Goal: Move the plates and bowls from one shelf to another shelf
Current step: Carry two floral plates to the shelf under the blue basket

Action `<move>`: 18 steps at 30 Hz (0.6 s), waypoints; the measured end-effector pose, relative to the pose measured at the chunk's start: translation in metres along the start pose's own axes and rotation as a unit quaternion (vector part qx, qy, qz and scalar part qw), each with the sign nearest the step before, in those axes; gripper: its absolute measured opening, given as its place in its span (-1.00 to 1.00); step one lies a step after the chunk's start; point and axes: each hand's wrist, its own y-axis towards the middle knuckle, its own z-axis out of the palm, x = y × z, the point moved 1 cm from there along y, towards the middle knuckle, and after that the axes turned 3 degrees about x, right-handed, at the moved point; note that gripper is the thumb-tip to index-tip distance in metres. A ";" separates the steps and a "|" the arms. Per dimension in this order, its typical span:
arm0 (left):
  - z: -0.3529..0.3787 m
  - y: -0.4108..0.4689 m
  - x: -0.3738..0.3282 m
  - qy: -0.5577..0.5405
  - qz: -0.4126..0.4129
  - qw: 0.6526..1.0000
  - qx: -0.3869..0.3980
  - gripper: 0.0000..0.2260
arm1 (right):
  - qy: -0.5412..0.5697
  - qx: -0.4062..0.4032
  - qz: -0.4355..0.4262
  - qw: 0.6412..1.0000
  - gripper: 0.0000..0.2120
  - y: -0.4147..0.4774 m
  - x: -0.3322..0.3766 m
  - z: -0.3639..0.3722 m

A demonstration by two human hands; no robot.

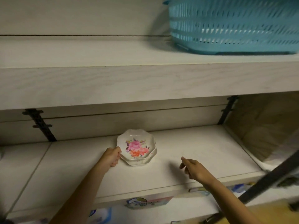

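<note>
Right hand (193, 169) being held loose, fingers relaxed, over lower shelf (202, 143) near front edge. Stacked floral bowls (137, 147) being gripped at left rim by left hand (112, 156), mid-shelf, well apart from right hand; open shelf surface between. Teal basket (234, 26) being borne by upper shelf (97, 54).

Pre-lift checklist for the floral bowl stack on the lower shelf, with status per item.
1. Grip: left hand curls round the near-left rim of the floral bowls: ok.
2. Second support: right hand hovers open to the right of the stack, not touching it: not ok.
3. Stack seating: the bowls sit nested and flat on the lower shelf: ok. How many there are: cannot tell.
4. Exit path: nothing stands in front of or beside the stack: ok.
5. Landing room, if the upper shelf is the target: bare surface left of the blue basket: ok.
6. Which shelf is the target: cannot tell.
</note>
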 end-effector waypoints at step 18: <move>-0.024 -0.060 0.011 0.461 0.196 0.851 -0.159 -0.73 | -0.129 0.038 -0.115 0.984 -0.78 0.004 0.051 0.033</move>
